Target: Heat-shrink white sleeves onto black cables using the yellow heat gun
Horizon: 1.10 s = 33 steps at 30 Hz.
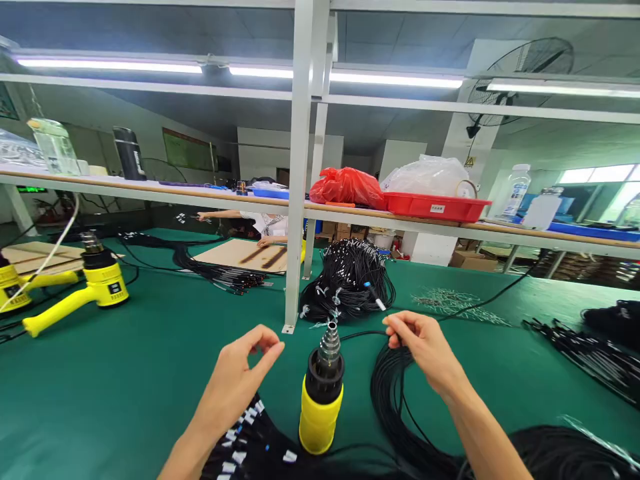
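My left hand hovers left of an upright yellow heat gun, thumb and index finger pinched together. Whatever may be between those fingertips is too small to see. On the other side of the nozzle, my right hand is also closed in a pinch, above a coil of black cable. Its grip is partly hidden, so I cannot make out what it holds. The heat gun's steel nozzle points up between both hands. Below my left hand lies a bunch of black cables with white tags.
A white post rises behind the heat gun, beside a heap of black cables. More heat guns stand left. Cable bundles lie right. A shelf crosses above, with a red tray. A co-worker's arm reaches across behind.
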### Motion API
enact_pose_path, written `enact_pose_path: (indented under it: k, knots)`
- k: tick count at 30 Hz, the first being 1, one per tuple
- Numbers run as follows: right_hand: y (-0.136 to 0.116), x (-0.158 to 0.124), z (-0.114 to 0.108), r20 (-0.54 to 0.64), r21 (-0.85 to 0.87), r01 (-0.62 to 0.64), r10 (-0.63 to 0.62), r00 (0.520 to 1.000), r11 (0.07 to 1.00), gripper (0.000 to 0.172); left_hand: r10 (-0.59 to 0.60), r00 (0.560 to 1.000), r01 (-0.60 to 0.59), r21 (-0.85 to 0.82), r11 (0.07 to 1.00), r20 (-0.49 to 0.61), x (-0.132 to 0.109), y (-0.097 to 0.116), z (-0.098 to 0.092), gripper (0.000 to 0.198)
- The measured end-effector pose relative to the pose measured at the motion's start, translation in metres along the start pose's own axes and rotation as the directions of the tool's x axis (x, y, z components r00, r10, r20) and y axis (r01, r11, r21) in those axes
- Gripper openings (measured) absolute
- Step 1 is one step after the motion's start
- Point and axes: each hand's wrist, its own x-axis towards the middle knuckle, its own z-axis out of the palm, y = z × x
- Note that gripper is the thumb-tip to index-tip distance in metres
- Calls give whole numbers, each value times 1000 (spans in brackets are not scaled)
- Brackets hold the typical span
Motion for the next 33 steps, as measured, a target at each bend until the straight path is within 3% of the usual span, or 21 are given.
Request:
enact_pose_path:
  k: [3, 6, 9, 12, 16, 22, 26, 30, 33]
  knots:
    - [48, 6, -28, -209, 77, -145, 158, 965, 986, 55, -88, 977, 81, 44, 996, 193, -32, -37, 12, 14]
    - [99, -3, -46, -331, 89, -297, 310, 891, 951, 53, -151, 923, 145, 43, 988, 354, -70, -65, 23, 11]
    - [134, -26, -47, -353, 77, -371, 373, 858, 926, 53, -204, 856, 196, 67, 978, 474, -100, -81, 34, 27]
    - [146, -50, -35, -298, 57, -316, 318, 900, 947, 58, -223, 838, 207, 88, 974, 497, -114, -91, 46, 30]
    - [131, -67, -20, -177, -42, -227, 216, 960, 973, 56, -143, 869, 136, 49, 990, 475, -116, -94, 64, 20]
    - [99, -67, -17, -124, -111, -177, 163, 979, 978, 50, -111, 882, 100, 47, 994, 459, -104, -81, 68, 3]
    - [79, -65, -20, -127, -128, -137, 120, 985, 982, 46, -97, 883, 90, 38, 995, 459, -88, -65, 41, 6]
    - [47, -59, -21, -82, -162, -30, 17, 996, 986, 39, 39, 876, -124, 147, 981, 480, -61, -52, -1, 6]
    - [17, -54, -19, -30, -197, 60, -67, 997, 979, 35, 127, 872, -302, 316, 899, 474, -38, -37, -32, 13]
